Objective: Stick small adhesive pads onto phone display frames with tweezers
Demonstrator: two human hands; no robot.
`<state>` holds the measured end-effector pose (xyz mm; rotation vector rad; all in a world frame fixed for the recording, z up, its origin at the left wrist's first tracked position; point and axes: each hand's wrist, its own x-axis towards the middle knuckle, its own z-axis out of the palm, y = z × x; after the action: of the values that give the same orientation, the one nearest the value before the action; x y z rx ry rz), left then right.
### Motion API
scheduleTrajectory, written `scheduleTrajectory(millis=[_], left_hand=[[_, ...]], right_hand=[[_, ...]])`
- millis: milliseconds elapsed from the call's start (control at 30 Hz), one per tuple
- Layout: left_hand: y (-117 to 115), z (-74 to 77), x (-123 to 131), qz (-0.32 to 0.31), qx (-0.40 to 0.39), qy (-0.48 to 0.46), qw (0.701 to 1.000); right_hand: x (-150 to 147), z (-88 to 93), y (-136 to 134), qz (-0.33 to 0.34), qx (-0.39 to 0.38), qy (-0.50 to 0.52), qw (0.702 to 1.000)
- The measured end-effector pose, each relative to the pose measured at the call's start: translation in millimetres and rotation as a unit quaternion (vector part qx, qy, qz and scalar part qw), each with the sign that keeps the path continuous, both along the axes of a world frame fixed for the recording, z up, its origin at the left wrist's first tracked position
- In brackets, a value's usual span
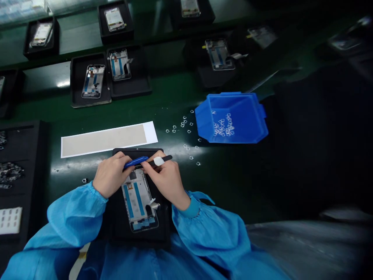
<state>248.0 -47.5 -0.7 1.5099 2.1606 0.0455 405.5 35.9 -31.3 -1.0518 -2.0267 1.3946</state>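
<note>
— Both hands busy?
— Yes. The left hand [110,177] has its grip closed on a blue pen-shaped tool [136,161]. The right hand [167,181] pinches a thin black stick tool [166,158].
— And the workpiece?
— A grey phone frame with blue strips [140,202] lies in a black foam tray [116,227], on the near side of the table [227,175], under both hands.

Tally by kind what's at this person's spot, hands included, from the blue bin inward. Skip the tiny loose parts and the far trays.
Hands: 2, left hand and right hand
Tools: 2, blue tool in the left, black tool in the right
Phone frame: 1
Tray under it: 1
Bin: 1
Strip: 1
Total: 8
</note>
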Motion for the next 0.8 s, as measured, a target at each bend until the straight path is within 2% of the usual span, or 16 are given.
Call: scheduleTrajectory(millis=[200,367,600,700,800], left_hand=[[0.9,1.6,5.1,0.005,-0.013,0.015,1.0],[-1.5,1.5,4.6,0.002,-0.005,0.014,1.0],[0.9,-1.1,4.2,0.01,0.015,0.004,1.0],[-20.8,5.4,-0.3,0.063,0.114,-0.049,0.99],[-70.9,8.9,0.1,0.161,0.198,-0.066,0.965]], right_hand=[[4.4,-2.8,-0.5,0.004,-0.002,0.016,1.0],[3.1,-2.1,-2.1,0.023,0.051,-0.004,0.998],[1.0,-6.2,-6.1,0.026,0.075,-0.004,0.997],[5.5,-13.3,-7.0,-0.058,0.046,0.08,0.994],[9.2,-20.4,-6.5,-0.183,0.032,0.152,0.971]])
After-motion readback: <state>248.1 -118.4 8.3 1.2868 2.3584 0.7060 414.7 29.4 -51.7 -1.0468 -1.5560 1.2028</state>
